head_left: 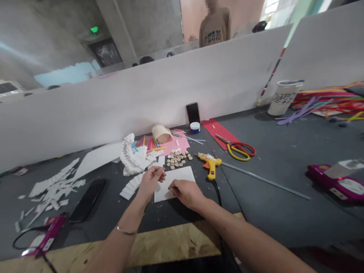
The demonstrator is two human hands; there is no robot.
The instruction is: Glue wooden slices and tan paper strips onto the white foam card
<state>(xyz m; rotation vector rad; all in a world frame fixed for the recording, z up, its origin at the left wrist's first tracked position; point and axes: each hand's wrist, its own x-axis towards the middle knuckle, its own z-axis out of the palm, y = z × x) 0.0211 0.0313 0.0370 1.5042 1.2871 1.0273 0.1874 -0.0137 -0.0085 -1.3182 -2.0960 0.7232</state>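
Both hands are drawn in with bent fingers and fingertips close together, the left hand [152, 180] over the left side of a white sheet [183, 174] and the right hand [184, 192] over its near edge; whether either one grips something small, I cannot tell. The sheet lies flat on the dark counter [270, 159], just right of some fanned white cards [130, 187] and near a cluster of beige pieces [176, 164]. A yellow glue gun [212, 169] rests to its right, with scissors [239, 151] farther off.
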